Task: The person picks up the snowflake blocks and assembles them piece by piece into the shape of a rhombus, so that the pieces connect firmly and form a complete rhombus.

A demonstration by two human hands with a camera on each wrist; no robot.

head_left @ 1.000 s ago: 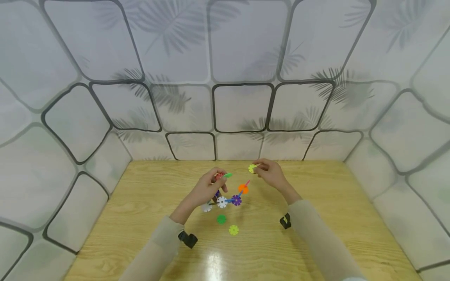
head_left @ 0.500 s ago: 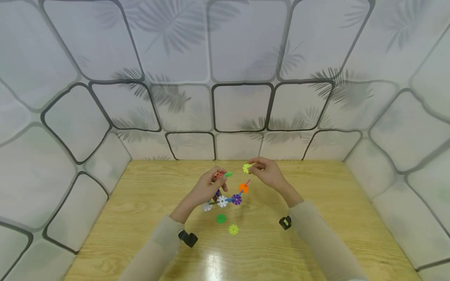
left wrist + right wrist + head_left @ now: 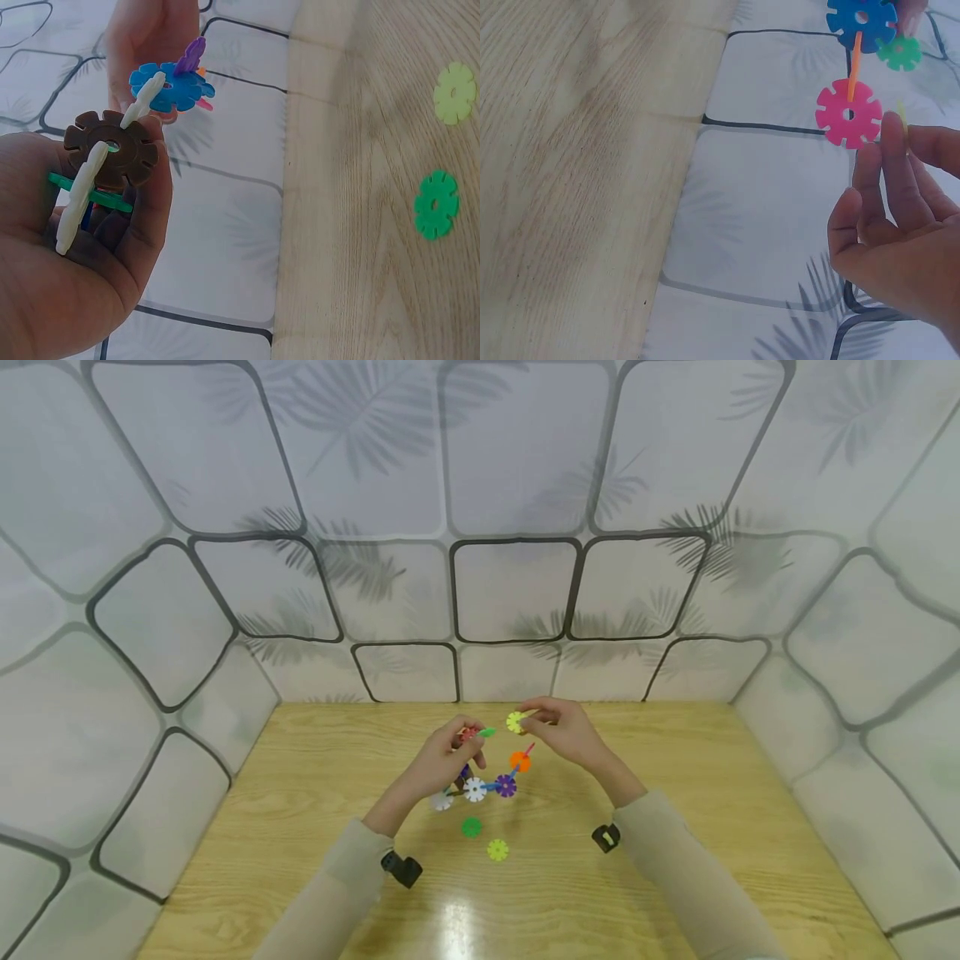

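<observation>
My left hand (image 3: 442,760) holds a chain of interlocked snowflake discs above the table. In the left wrist view a brown disc (image 3: 112,161), white discs and a blue disc (image 3: 176,88) join up beyond the palm. A green disc (image 3: 487,732) stands out by the left fingertips. The chain's other end has an orange disc (image 3: 520,762) and a pink disc (image 3: 848,114). Between thumb and fingers my right hand (image 3: 564,731) pinches a yellow disc (image 3: 514,722), seen edge-on in the right wrist view. That yellow disc is close to the green one, apart from it.
On the wooden table (image 3: 637,893) a loose green disc (image 3: 471,827) and a loose yellow-green disc (image 3: 498,850) lie flat, nearer the person than the chain. Patterned pale walls (image 3: 517,593) enclose the table at the back and sides.
My right hand has moved left with the yellow disc, bringing it nearer the green disc at the left fingertips. The left hand and the chain have stayed nearly still.
</observation>
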